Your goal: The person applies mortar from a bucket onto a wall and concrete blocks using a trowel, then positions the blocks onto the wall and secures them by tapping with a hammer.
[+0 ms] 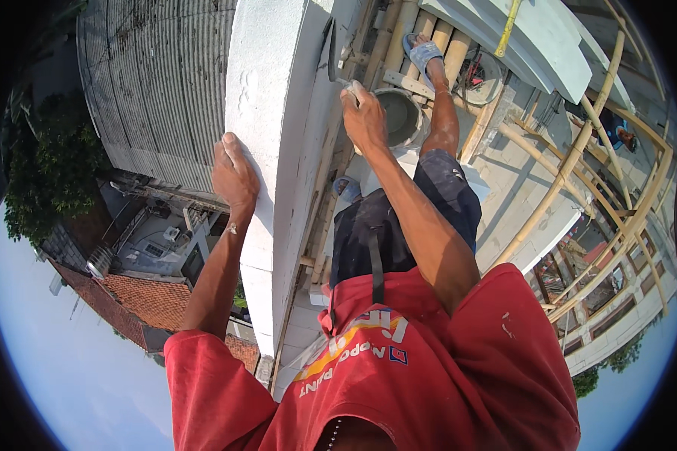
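A white block wall (pixel 272 98) runs lengthwise in front of me, left of my body. My left hand (pixel 235 177) is curled over its outer left edge, some fingers hidden from view. To the right of the wall, my right hand (pixel 365 120) is closed round the handle of a trowel. The trowel's thin blade (pixel 332 54) stands edge-on along the wall's inner face. Just beside my right hand is a bucket (pixel 402 119) with grey wet mortar in it.
Bamboo poles (pixel 456 56) form the platform under my sandaled foot (pixel 423 52). A second bucket (pixel 483 75) holds cords or tools. Bamboo scaffolding (pixel 572 161) rises at right, with another person's foot (pixel 626 137) beyond. Left of the wall, a corrugated roof (pixel 158 90) lies below.
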`<state>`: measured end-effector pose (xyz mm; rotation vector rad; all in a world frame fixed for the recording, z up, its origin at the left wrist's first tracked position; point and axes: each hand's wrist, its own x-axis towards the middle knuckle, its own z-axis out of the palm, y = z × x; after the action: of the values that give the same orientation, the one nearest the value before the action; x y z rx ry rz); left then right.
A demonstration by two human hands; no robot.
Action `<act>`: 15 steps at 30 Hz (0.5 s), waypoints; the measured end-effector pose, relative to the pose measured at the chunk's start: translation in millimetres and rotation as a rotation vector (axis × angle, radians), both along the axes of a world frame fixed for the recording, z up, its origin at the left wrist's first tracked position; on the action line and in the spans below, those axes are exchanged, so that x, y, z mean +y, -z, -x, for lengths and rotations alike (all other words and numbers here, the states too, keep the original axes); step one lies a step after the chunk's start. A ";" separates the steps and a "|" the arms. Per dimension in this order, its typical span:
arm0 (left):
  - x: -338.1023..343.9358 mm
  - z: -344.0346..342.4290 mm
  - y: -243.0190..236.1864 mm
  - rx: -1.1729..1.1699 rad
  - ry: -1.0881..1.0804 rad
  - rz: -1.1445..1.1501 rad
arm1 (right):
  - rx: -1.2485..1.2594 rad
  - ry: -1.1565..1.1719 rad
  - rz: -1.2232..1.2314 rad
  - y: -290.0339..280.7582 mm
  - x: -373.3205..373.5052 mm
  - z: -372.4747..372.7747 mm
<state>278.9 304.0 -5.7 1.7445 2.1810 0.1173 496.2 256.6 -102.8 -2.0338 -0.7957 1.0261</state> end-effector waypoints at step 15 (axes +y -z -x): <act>-1.3 12.5 -5.1 0.076 -0.047 0.112 | 0.631 -0.065 0.505 -91.9 -103.2 27.7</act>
<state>266.4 302.7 -0.6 1.6632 2.2368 -0.0594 468.6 153.4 -10.9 -1.8836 -0.2793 1.9231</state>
